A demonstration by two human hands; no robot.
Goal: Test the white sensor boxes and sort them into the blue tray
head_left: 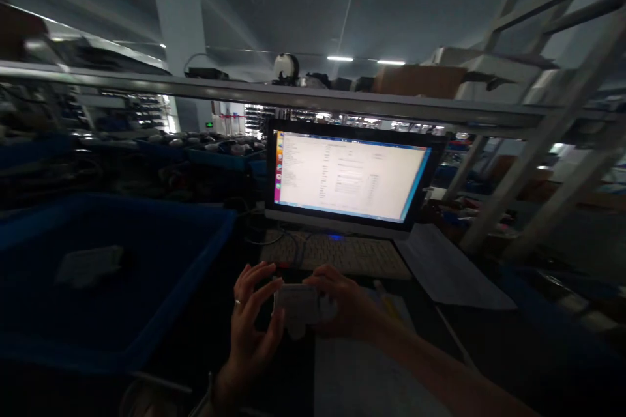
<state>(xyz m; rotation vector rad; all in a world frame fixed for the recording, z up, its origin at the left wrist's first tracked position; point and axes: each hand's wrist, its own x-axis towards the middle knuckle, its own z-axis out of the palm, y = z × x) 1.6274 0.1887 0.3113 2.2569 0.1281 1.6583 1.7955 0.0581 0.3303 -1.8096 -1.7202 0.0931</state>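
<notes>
Both my hands hold a small pale boxy device low in the middle of the view, in front of a keyboard. My left hand, with a ring on one finger, cups the device's left side with fingers curled up. My right hand grips its right side from above. The device is blurred and dim, so its details are unclear.
A lit monitor stands behind the keyboard. A large blue bin on the left holds a pale item. A grey sheet lies to the right. A metal shelf rail and slanted frame bars cross above.
</notes>
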